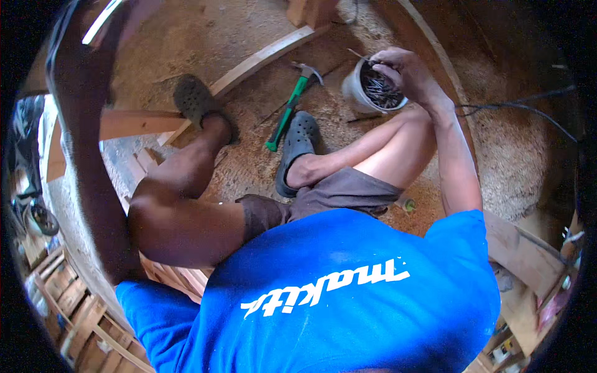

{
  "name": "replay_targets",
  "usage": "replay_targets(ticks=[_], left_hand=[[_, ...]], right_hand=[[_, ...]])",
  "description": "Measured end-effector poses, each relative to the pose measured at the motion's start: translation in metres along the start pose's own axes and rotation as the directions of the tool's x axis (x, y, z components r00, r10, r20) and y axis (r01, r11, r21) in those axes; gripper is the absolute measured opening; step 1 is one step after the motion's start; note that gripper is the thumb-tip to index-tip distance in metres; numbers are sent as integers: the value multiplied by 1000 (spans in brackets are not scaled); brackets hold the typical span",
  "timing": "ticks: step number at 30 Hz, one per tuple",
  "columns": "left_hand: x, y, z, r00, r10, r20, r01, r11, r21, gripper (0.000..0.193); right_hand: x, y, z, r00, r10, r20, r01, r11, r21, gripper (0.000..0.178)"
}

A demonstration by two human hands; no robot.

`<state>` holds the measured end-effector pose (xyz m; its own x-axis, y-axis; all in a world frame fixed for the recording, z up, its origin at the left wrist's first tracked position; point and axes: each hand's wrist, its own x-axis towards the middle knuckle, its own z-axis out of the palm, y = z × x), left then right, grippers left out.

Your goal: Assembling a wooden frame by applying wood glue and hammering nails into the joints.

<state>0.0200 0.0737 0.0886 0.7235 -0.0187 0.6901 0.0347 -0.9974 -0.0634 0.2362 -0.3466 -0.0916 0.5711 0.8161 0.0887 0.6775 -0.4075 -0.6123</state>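
Note:
My right hand (403, 67) is over the rim of a white bucket (356, 93) that is filled with dark nails (380, 90). Its fingers are pinched together on a thin nail (357, 54) that sticks out to the left. My left arm (87, 137) reaches up along the left side to the top edge, where the hand is dark, blurred and partly cut off, so its fingers cannot be made out. On the ground between my feet and the bucket lies a claw hammer (291, 109) with a green handle, its head pointing away from me.
A long wooden batten (261, 59) slants across the sawdust-strewn ground (242, 168) beyond my feet. Another board (137, 124) meets it at the left. A dark cable (516, 104) runs in from the right. Timber pieces (522, 255) lie at the lower right, slatted wood (74, 292) at the lower left.

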Motion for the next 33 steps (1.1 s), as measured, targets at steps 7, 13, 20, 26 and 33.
replay_targets(ticks=[7, 13, 20, 26, 33], left_hand=[[-32, 96, -25, 864, 187, 467, -20, 941, -338, 41], [-67, 67, -78, 841, -96, 532, 253, 940, -231, 13], [-133, -31, -132, 776, -630, -14, 630, 776, -40, 12], [-132, -150, -127, 826, -513, -234, 543, 835, 86, 20], [-146, -149, -124, 854, -507, -113, 498, 861, -102, 19]], right_hand=[[54, -181, 4, 816, -568, -104, 573, 819, 27, 16], [94, -174, 65, 970, -161, -182, 242, 588, 772, 19], [90, 0, 293, 790, 507, 346, -374, 845, -383, 82], [65, 13, 366, 760, 650, 23, -631, 746, -214, 71], [47, 25, 393, 752, 581, -311, -659, 676, -329, 95]])
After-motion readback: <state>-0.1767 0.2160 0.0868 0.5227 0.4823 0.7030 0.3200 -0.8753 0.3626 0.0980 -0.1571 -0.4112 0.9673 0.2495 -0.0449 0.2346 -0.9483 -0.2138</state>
